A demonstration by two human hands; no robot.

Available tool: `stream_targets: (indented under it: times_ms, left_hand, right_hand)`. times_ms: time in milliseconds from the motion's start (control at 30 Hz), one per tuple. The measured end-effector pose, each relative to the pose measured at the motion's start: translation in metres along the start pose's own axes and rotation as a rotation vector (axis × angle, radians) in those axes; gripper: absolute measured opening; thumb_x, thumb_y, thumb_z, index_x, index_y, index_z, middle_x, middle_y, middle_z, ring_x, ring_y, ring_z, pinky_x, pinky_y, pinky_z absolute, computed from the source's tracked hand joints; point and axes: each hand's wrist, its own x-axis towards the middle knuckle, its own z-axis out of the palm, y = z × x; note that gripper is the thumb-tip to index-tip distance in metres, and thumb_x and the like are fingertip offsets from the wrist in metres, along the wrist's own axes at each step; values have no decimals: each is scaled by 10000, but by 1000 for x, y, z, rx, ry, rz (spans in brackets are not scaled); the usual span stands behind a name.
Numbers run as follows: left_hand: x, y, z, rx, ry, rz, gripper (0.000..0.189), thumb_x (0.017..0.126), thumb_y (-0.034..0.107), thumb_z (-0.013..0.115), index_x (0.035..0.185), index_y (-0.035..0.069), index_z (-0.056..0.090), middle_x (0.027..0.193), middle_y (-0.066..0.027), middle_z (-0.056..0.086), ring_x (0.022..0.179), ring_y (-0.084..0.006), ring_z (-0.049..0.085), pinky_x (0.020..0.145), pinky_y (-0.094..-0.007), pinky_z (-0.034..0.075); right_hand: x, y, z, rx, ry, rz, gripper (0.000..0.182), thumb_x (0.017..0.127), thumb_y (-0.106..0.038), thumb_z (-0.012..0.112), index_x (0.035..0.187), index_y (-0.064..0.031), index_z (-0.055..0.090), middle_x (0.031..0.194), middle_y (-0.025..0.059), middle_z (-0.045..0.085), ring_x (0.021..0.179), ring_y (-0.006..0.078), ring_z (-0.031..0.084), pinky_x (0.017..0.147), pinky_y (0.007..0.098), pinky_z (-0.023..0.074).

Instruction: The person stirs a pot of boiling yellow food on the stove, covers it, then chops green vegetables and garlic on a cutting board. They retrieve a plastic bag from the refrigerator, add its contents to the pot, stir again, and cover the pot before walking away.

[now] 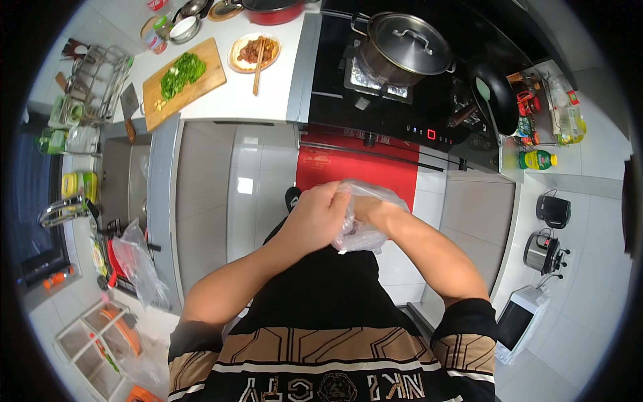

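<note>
In front of my body I hold up a thin clear plastic bag (369, 238) with something dark reddish at its bottom. My left hand (321, 216) is closed on the bag's rim at its left side. Inside the bag is my right hand (369, 211), reaching in from the right; the plastic blurs its fingers, so whether they hold anything cannot be told. Below the bag are my dark trousers and a red floor mat (326, 171).
A lidded steel pot (409, 47) stands on the black cooktop (331, 105), beside a black wok (502, 100). Left of it are a plate of meat with chopsticks (246, 60), a cutting board (213, 75) with chopped greens, a cleaver (129, 100) and the sink (118, 171).
</note>
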Motion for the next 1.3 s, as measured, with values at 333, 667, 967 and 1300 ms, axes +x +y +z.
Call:
stream_targets:
  times_ms: [333, 667, 967, 1300]
  left_hand:
    - [40, 29, -56, 474, 157, 383, 305, 886, 135, 504, 1180, 80, 567, 714, -201, 607, 620, -338, 619, 568, -371, 476]
    - [119, 30, -116, 617, 383, 274, 325, 924, 238, 424, 1143, 58, 582, 711, -187, 613, 664, -337, 623, 612, -390, 482]
    - [122, 47, -104, 638, 482, 104, 317, 931, 291, 424, 984, 66, 640, 690, -209, 610, 657, -387, 609, 599, -450, 482]
    - [117, 39, -86, 738, 475, 120, 276, 926, 272, 449, 1071, 101, 611, 683, -195, 613, 651, -367, 612, 584, -445, 476]
  right_hand:
    - [122, -25, -58, -161, 1249, -179, 793, 720, -267, 703, 1367, -41, 305, 1233, 204, 436, 1166, 339, 471, 979, 366, 406]
    - [164, -35, -163, 57, 208, -391, 337, 809, -274, 597, 1060, -51, 622, 1044, 164, 630, 906, 242, 606, 820, 317, 454]
    - [199, -2, -154, -464, -126, -51, 403, 857, -113, 516, 1258, -145, 516, 1179, 65, 593, 1106, 182, 542, 923, 308, 422]
    - [154, -41, -147, -199, 305, -135, 289, 858, -185, 479, 1103, -65, 572, 1075, 192, 611, 999, 321, 598, 829, 386, 478]
